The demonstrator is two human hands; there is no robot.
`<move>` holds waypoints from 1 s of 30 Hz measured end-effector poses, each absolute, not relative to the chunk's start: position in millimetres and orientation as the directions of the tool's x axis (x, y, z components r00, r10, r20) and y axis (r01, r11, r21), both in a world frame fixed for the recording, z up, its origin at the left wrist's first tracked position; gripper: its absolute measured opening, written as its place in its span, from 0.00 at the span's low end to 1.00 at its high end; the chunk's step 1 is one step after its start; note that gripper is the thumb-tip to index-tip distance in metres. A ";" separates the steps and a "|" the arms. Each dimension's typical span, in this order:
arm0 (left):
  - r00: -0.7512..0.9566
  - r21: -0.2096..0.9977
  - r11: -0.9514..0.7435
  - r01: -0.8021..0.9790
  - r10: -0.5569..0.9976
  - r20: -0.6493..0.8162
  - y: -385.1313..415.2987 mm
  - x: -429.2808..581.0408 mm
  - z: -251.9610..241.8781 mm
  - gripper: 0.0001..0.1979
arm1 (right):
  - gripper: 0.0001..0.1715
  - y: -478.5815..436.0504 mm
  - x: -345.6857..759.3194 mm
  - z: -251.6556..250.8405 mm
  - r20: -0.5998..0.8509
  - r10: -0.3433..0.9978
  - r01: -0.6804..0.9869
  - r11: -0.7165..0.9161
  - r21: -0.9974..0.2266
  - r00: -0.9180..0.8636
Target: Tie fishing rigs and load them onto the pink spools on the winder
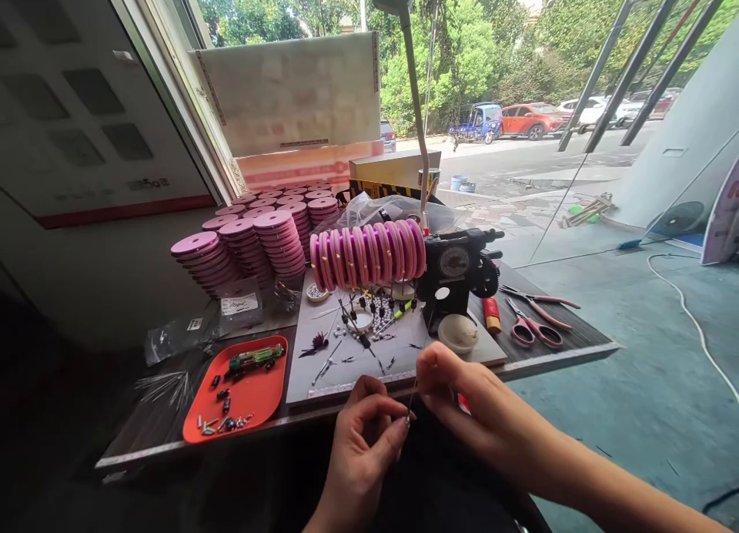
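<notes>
Both hands hover at the worktop (554, 356) edge: left hand (363, 440) and right hand (462, 394) each pinch a thin dark wire (411, 398) between fingertips.

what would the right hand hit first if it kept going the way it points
Likely the grey board, with small parts on it. The right hand, pinching a thin line with the left hand, points up-left; depth is unclear.
</notes>
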State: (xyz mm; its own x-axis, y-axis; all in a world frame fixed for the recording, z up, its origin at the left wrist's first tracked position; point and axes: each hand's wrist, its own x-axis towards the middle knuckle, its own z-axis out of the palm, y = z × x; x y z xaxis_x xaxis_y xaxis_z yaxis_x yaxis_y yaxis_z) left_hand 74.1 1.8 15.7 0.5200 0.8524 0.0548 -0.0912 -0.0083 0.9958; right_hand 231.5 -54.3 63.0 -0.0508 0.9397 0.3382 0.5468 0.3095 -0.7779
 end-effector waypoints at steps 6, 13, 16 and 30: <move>0.514 0.996 -0.014 -0.094 0.856 0.061 2.3 73.7 15.5 0.06 | 0.07 -52.0 231.2 63.7 0.352 0.934 0.556 0.324 -0.765 -0.059; 0.503 0.998 -0.057 -0.038 0.862 0.069 0.9 74.0 18.0 0.05 | 0.04 -48.3 223.6 60.7 0.378 0.921 0.558 0.365 -0.746 -0.096; 0.489 0.999 -0.030 -0.032 0.871 0.042 -0.1 74.8 18.9 0.06 | 0.02 -49.6 223.9 55.2 0.276 0.961 0.505 0.252 -0.825 -0.029; 0.435 0.977 0.141 -0.159 0.898 -0.059 -3.0 80.2 18.9 0.10 | 0.09 -43.9 223.9 46.5 0.142 0.988 0.213 0.127 -0.969 0.058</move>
State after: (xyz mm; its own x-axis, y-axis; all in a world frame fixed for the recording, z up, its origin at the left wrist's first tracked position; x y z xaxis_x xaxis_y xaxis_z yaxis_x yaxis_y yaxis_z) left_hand 80.2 -3.0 18.9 0.4355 0.8983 -0.0586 -0.1590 0.1408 0.9772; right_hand 223.9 -43.9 46.5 0.0581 0.9881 0.1424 0.2129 0.1271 -0.9688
